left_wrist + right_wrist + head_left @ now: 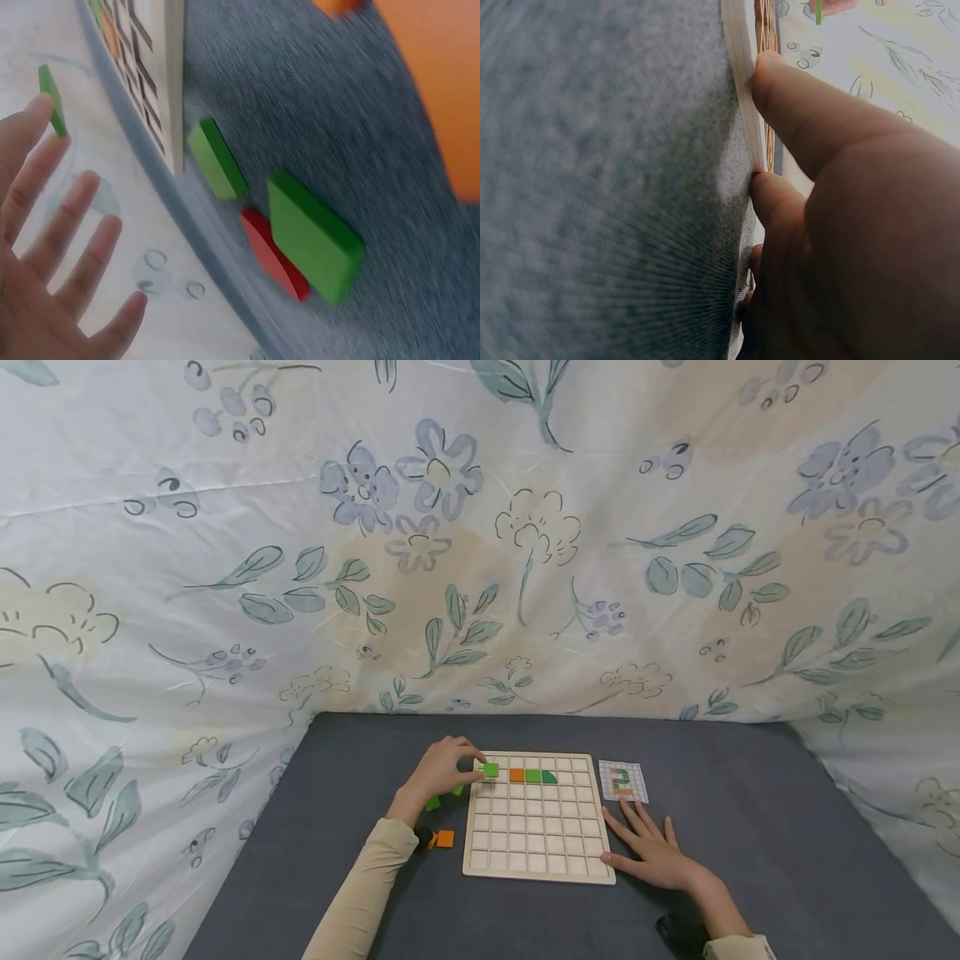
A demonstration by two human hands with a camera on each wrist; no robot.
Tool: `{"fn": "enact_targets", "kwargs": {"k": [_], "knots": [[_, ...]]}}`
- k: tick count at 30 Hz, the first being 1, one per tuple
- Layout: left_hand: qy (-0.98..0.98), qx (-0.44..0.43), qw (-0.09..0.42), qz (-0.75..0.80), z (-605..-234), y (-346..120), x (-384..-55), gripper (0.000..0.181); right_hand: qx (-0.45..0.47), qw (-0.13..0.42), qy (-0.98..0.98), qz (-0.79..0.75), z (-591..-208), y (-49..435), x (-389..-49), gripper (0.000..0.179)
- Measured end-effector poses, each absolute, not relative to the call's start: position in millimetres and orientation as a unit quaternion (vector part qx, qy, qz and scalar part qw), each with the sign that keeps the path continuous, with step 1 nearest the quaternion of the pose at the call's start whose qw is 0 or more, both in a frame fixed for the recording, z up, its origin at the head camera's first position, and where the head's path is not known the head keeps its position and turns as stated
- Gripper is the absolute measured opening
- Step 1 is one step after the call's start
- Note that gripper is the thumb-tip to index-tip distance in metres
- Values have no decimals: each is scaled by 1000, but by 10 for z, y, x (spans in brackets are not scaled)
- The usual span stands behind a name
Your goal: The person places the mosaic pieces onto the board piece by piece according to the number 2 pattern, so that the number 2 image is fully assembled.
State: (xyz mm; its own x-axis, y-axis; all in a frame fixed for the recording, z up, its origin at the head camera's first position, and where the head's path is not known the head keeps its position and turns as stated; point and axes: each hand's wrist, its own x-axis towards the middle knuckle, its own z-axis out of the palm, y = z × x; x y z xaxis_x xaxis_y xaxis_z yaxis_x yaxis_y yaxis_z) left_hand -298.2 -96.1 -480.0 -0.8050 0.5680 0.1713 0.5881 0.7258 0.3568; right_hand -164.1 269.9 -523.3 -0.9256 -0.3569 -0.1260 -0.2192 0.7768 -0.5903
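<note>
My left hand (442,768) pinches a green square tile (491,770) between thumb and forefinger, over the upper left corner of the wooden grid board (540,878). The left wrist view shows that green tile held on edge at the fingertips, the other fingers spread. In the board's second row sit an orange tile (517,775), a green square (533,776) and a dark green piece with a rounded corner (550,777). My right hand (651,852) lies with fingers spread at the board's right edge, thumb and forefinger touching its rim (742,82).
A small printed pattern card (622,781) lies right of the board, by the right fingertips. Left of the board are loose green tiles (315,236), a red piece (274,255) and orange tiles (446,839). A floral cloth (480,568) hangs behind the dark table.
</note>
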Motion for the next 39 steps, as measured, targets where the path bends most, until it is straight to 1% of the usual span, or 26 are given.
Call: {"fn": "enact_targets", "kwargs": {"k": [6,12,23,39], "knots": [[-920,-330,20,-213,-4793,-838,-2953,28,-147,118,939,-288,-5229,2695,-1646,73],[-917,-338,11,-211,-4789,-732,-2949,27,-158,105,936,-297,-5250,2710,-1639,71],[-914,-352,-6,-204,-4867,-552,-2975,26,-144,112,945,-270,-5271,2701,-1649,73],[-913,-378,-14,-152,-4901,-255,-2982,25,-143,112,943,-277,-5253,2706,-1647,75]]}}
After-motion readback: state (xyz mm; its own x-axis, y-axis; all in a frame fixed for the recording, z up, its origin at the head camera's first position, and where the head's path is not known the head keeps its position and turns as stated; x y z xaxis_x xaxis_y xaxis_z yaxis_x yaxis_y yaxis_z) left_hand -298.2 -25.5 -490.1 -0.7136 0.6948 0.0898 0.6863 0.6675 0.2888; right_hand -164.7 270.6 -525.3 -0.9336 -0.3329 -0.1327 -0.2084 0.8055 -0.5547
